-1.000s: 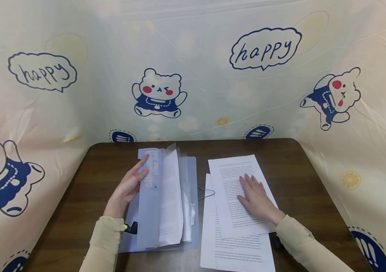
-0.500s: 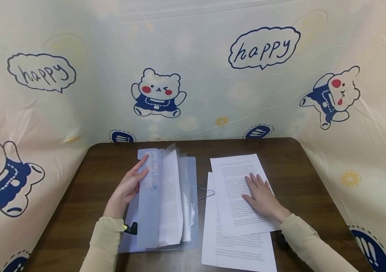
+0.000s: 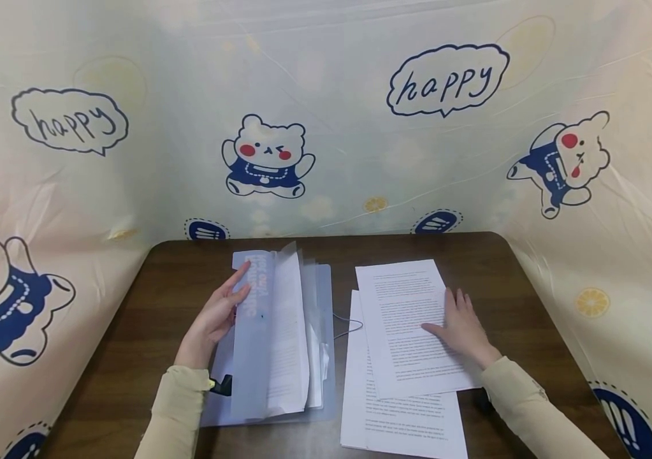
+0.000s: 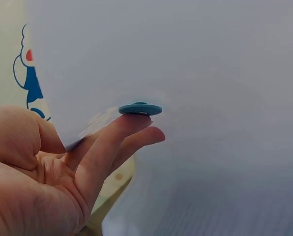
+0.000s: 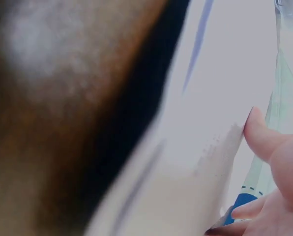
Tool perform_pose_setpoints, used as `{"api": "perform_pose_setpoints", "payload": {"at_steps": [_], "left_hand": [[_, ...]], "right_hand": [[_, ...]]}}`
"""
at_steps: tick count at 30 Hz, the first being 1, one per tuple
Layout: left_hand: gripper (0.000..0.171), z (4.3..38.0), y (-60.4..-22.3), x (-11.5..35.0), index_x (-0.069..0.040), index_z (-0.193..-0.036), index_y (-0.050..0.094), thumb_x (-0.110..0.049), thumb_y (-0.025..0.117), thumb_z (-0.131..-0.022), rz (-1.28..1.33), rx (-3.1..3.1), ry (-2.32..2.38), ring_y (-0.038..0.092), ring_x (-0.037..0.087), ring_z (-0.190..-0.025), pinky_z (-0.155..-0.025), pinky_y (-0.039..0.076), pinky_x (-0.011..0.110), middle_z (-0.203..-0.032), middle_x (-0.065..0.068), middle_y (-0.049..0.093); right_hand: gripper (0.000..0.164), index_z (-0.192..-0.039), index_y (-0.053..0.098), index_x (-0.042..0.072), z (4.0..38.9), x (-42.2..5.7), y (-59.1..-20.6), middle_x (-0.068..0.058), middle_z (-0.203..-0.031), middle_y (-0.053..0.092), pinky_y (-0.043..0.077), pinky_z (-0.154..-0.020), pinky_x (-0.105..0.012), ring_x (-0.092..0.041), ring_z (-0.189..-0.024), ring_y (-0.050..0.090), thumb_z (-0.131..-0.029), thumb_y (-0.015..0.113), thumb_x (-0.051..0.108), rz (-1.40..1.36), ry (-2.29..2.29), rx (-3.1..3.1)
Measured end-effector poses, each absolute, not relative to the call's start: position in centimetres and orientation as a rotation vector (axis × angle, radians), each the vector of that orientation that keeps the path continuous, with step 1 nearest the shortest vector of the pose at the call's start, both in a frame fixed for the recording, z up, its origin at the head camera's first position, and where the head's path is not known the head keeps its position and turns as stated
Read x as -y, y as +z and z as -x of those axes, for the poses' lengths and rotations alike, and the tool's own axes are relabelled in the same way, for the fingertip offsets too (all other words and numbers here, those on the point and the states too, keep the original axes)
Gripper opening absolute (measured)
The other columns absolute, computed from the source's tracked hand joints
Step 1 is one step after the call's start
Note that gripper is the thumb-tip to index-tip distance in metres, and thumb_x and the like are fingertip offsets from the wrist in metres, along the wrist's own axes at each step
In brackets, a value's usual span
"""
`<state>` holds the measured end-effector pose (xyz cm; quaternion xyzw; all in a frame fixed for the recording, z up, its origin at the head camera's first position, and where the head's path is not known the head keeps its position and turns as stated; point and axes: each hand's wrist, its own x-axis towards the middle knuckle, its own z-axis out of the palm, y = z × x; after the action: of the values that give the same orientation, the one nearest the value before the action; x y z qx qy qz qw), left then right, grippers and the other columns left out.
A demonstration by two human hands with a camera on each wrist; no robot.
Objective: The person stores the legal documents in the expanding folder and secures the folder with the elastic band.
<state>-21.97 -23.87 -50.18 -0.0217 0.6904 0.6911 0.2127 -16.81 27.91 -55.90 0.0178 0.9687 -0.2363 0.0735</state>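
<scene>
In the head view, a pale blue translucent document folder [image 3: 253, 357] stands part open on the left, with papers and clear sleeves [image 3: 288, 357] inside. My left hand [image 3: 218, 313] holds its front flap, thumb on the outer face and fingers behind. The left wrist view shows a fingertip against a small teal button disc [image 4: 140, 108] on the flap. To the right lie printed sheets [image 3: 406, 319], the top one askew over those below. My right hand [image 3: 463, 328] rests at the top sheet's right edge, thumb on the paper, fingers fairly straight along the edge.
A thin cord [image 3: 350, 326] loops from the folder toward the sheets. The brown wooden table [image 3: 136, 331] has a patterned cloth [image 3: 348, 146] hanging behind and around it. Some dark object [image 3: 482, 400] is partly hidden beneath the right sleeve.
The top sheets shifted slightly right and away from me under my right hand. That hand then slid right, from the print to the sheet's edge. My left hand and the folder stayed put.
</scene>
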Motion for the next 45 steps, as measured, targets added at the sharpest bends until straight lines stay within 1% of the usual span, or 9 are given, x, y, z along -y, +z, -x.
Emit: {"api": "perform_pose_setpoints", "payload": {"at_steps": [13, 24, 28, 31, 34, 36, 39, 41, 45], "left_hand": [[0.066, 21.7, -50.4, 24.1, -0.037, -0.178, 0.012, -0.029, 0.043, -0.120, 0.068, -1.902, 1.947, 0.059, 0.000, -0.112, -0.091, 0.053, 0.020, -0.186, 0.008, 0.001], [0.066, 21.6, -50.5, 24.1, -0.037, -0.177, 0.013, -0.029, 0.044, -0.120, 0.076, -1.891, 1.956, 0.060, 0.000, -0.106, -0.087, 0.053, 0.019, -0.185, 0.008, 0.002], [0.066, 21.7, -50.6, 24.2, -0.041, -0.177, 0.014, -0.031, 0.045, -0.120, 0.102, -1.912, 1.921, 0.055, 0.006, -0.122, -0.093, 0.050, 0.022, -0.187, 0.006, -0.005], [0.065, 21.8, -50.7, 24.1, -0.042, -0.176, 0.014, -0.032, 0.045, -0.120, 0.115, -1.912, 1.911, 0.039, 0.019, -0.148, -0.104, 0.045, 0.028, -0.187, 0.004, -0.010], [0.065, 21.8, -50.6, 24.0, -0.042, -0.176, 0.014, -0.031, 0.045, -0.120, 0.112, -1.899, 1.919, 0.022, 0.027, -0.160, -0.111, 0.039, 0.034, -0.187, 0.003, -0.014], [0.065, 21.8, -50.5, 24.0, -0.041, -0.177, 0.014, -0.031, 0.044, -0.120, 0.105, -1.900, 1.917, 0.029, 0.025, -0.157, -0.109, 0.041, 0.033, -0.187, 0.003, -0.013], [0.065, 21.9, -50.4, 24.1, -0.041, -0.177, 0.013, -0.031, 0.044, -0.120, 0.090, -1.906, 1.911, 0.049, 0.012, -0.135, -0.099, 0.047, 0.026, -0.187, 0.005, -0.007], [0.065, 21.9, -50.3, 24.1, -0.040, -0.177, 0.013, -0.032, 0.044, -0.120, 0.082, -1.901, 1.915, 0.057, 0.005, -0.116, -0.091, 0.049, 0.022, -0.185, 0.007, 0.000], [0.066, 21.9, -50.3, 24.3, -0.041, -0.177, 0.013, -0.033, 0.045, -0.120, 0.077, -1.885, 1.928, 0.061, 0.001, -0.103, -0.086, 0.050, 0.020, -0.181, 0.008, 0.010]], "right_hand": [[0.093, -0.166, 0.028, -0.013, 16.2, -26.4, -56.3, -0.044, -0.166, 0.037, 0.037, -0.120, -0.079, -0.065, -0.152, 0.037, -0.100, 0.082, 0.024, -0.041, -0.701, -3.060], [0.107, -0.164, 0.027, -0.014, 16.5, -25.8, -55.9, -0.044, -0.141, 0.055, 0.053, -0.101, -0.069, -0.057, -0.124, 0.059, -0.091, 0.092, 0.026, -0.249, -0.734, -3.014], [0.101, -0.157, 0.032, -0.015, 16.5, -26.3, -55.7, -0.041, -0.139, 0.060, 0.058, -0.093, -0.063, -0.050, -0.114, 0.068, -0.090, 0.093, 0.031, -0.314, -0.810, -2.926], [0.096, -0.155, 0.033, -0.009, 16.4, -27.0, -55.5, -0.037, -0.136, 0.062, 0.060, -0.084, -0.052, -0.041, -0.101, 0.072, -0.091, 0.091, 0.031, -0.351, -0.895, -2.839], [0.083, -0.154, 0.037, -0.009, 16.6, -28.1, -55.0, -0.037, -0.134, 0.064, 0.059, -0.081, -0.049, -0.036, -0.095, 0.072, -0.096, 0.086, 0.024, -0.344, -0.932, -2.780], [0.069, -0.151, 0.042, -0.013, 16.8, -28.9, -54.5, -0.039, -0.130, 0.065, 0.060, -0.082, -0.051, -0.037, -0.095, 0.072, -0.100, 0.078, 0.018, -0.289, -0.938, -2.768], [0.052, -0.146, 0.050, -0.016, 16.9, -30.2, -53.4, -0.037, -0.120, 0.069, 0.060, -0.080, -0.049, -0.035, -0.092, 0.071, -0.105, 0.066, 0.011, -0.194, -0.990, -2.713], [0.049, -0.145, 0.050, -0.017, 16.8, -30.9, -52.8, -0.032, -0.112, 0.072, 0.061, -0.075, -0.045, -0.031, -0.088, 0.073, -0.106, 0.061, 0.010, -0.140, -1.062, -2.631], [0.051, -0.149, 0.045, -0.019, 16.0, -31.8, -52.2, -0.025, -0.105, 0.078, 0.065, -0.067, -0.041, -0.025, -0.082, 0.075, -0.109, 0.059, 0.010, -0.085, -1.249, -2.392]]}}
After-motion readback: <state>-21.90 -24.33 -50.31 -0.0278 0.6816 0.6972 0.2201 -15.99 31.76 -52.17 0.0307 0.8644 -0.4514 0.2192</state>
